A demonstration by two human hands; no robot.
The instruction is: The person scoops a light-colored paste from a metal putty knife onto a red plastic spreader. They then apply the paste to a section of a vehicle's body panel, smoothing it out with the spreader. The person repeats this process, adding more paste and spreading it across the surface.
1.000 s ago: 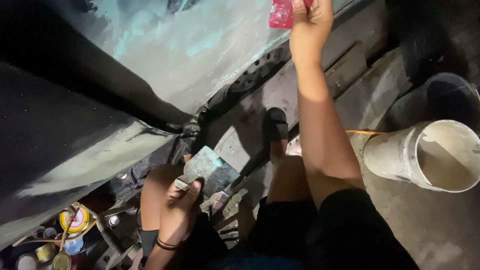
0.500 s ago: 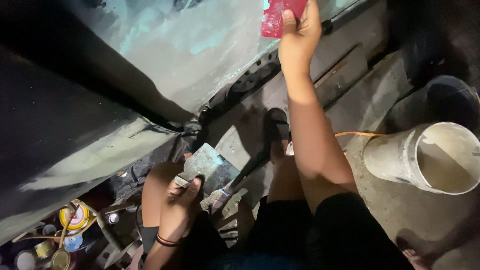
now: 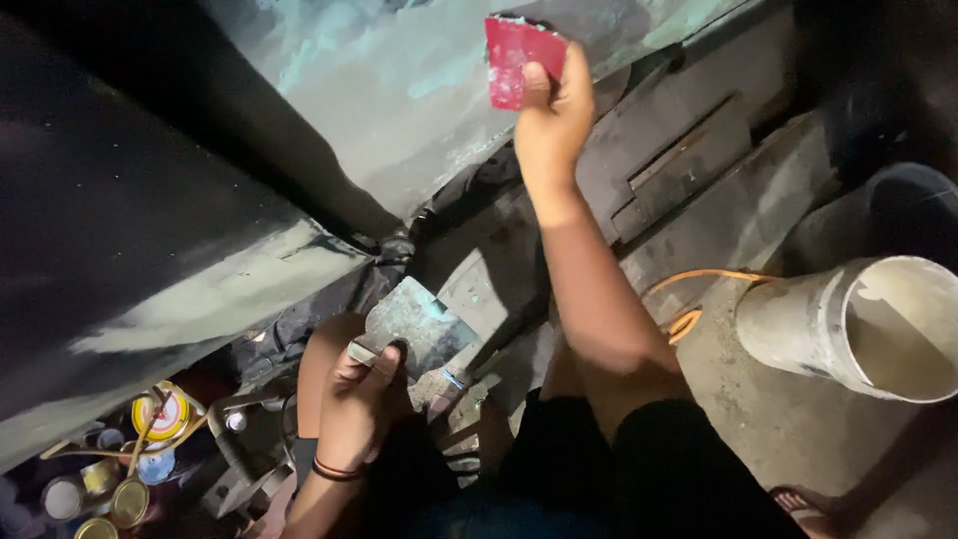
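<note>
Where my right hand (image 3: pixel 554 115) reaches up, its fingers pinch a flat red spreader (image 3: pixel 519 60), smeared pale, against the dusty grey panel (image 3: pixel 399 90); the spreader's top edge is hard to make out. My left hand (image 3: pixel 359 399), low by my knee, grips a flat, grimy metal board (image 3: pixel 419 324). Right of my arm lies a chalky white bucket (image 3: pixel 858 324), its rim cut off. Tins (image 3: pixel 130 479) beside my left hand sit in shadow.

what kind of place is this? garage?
Probably a vehicle body repair shop. The right hand presses a red spreader against a grey, filler-smeared body panel, the left hand holds a smeared mixing board, and small tins and a bucket sit on the floor.
</note>
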